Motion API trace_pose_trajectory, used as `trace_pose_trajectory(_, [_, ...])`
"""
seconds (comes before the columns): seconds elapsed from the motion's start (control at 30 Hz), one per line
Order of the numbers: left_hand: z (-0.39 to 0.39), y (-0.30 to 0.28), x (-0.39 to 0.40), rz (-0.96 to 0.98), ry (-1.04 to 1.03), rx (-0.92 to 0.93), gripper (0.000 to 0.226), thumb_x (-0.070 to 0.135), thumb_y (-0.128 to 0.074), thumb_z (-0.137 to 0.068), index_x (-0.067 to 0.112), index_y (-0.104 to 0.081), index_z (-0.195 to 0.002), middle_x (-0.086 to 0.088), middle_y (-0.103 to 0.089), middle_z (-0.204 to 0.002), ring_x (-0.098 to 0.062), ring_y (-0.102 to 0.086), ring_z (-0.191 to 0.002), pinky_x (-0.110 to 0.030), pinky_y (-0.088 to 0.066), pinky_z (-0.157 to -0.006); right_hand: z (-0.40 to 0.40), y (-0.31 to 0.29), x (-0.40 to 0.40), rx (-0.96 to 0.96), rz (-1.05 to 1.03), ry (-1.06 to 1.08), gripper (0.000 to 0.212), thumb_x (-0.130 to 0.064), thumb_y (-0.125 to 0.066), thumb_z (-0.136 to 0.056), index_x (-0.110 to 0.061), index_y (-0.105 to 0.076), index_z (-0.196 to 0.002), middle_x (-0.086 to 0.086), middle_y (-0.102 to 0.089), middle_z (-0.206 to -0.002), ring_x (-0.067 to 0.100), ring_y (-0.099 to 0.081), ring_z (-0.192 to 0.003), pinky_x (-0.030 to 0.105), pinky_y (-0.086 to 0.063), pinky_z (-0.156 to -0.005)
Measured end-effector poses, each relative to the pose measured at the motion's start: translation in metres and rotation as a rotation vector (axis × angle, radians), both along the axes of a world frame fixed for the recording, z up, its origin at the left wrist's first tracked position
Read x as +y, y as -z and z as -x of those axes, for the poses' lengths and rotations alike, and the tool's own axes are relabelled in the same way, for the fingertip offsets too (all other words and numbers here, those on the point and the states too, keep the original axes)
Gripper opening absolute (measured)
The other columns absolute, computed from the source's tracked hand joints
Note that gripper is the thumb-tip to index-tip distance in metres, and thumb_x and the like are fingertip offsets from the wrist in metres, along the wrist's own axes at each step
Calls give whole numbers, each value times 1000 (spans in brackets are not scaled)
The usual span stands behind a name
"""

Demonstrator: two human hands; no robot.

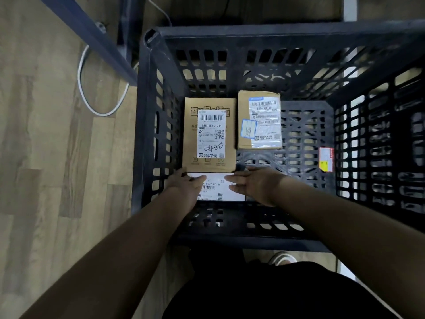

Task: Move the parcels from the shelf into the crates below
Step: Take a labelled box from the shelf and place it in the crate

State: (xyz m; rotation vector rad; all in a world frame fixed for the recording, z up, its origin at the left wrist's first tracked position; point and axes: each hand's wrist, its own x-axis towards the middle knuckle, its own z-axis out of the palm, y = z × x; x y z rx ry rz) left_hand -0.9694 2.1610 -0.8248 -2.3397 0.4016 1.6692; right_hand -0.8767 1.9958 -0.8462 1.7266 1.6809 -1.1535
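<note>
Crate: a black slatted crate (158, 125) on a wood-look floor (46, 146), seen from straight above; both of a person's arms reach down into it.
Contents: three parcels on the crate's floor, grouped toward its left side.
Tan box: a flat tan box (190, 134) with a white label bearing a barcode, a QR code and handwriting lies by the left wall.
Small box: a smaller brown box (243, 109) with a clear-taped label and a blue-edged sticker sits just beside the tan box, to its right and toward the far wall.
White parcel: a white parcel (218, 180) lies on the near side of the tan box, edge to edge with it.
Left hand: the left hand (186, 187) rests on the white parcel's left end, fingers straight and close together.
Right hand: the right hand (250, 183) lies on the parcel's right end, fingers extended and together.
Hidden: both hands cover the ends of the white parcel; its label is only partly readable.
Sticker: a red and yellow sticker (326, 159) on the right wall, its print too small to read.
Surroundings: a dark metal frame (92, 35) and a looped white cable (85, 88) at upper left, both cut off by the edge.
</note>
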Motion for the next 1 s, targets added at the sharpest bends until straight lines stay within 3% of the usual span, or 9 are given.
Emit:
trace_pose_trajectory(0.13, [6,-2,-10,37,-85,-23,54,25,-40,-98,12,-24,-148,-5,-16,-157,-22,-17,-143,-42,-3,-118,17,-12,4,-11,2,15,52,-20,-30,-103,-18,-12,-152,1,7,-160,21,-1,-147,36,-7,-119])
trace_pose_trajectory(0.27, [17,1,3,84,-261,60,37,25,-45,-94,12,-49,-129,-5,-48,-137,-23,-43,-126,-46,-27,-109,21,-15,-11,38,11,68,49,-17,-22,-104,-16,-12,-152,1,2,-160,22,-6,-147,35,-11,-118])
trace_pose_trajectory(0.4, [15,1,4,85,-212,52,50,31,-30,-101,12,-26,-147,-3,-18,-156,-19,-17,-143,-45,-11,-117,15,-5,-23,46,44,80,51,-19,-26,-104,-21,-11,-153,-5,13,-159,21,0,-147,39,-22,-116])
trace_pose_trajectory(0.53, [12,9,7,61,-149,105,50,30,-29,-102,16,-21,-149,-1,-1,-159,-19,-9,-145,-47,-7,-117,9,3,-32,61,41,62,62,-9,-31,-101,-25,0,-153,-10,26,-155,22,-1,-147,38,-28,-114])
trace_pose_trajectory(0.67, [11,6,8,54,-92,103,53,24,-40,-100,17,-21,-150,-1,0,-159,-20,-7,-145,-47,-3,-117,5,1,-30,55,64,59,66,-5,-33,-100,-27,-1,-153,-12,26,-155,23,-2,-147,40,-33,-111])
trace_pose_trajectory(0.83, [12,-27,7,79,-208,-89,50,24,-37,-99,11,-26,-146,-7,-19,-156,-21,-17,-143,-41,-8,-117,12,-20,-17,8,93,122,56,-17,-28,-103,-22,-4,-153,-1,4,-160,23,-3,-147,41,-21,-117])
trace_pose_trajectory(1.0, [13,-111,10,16,-116,-268,56,29,-43,-95,17,-26,-147,-7,-20,-155,-22,-16,-143,-46,3,-116,-1,-106,-25,-51,42,229,59,-17,-31,-103,-15,2,-152,4,-3,-160,22,-5,-147,37,-17,-118])
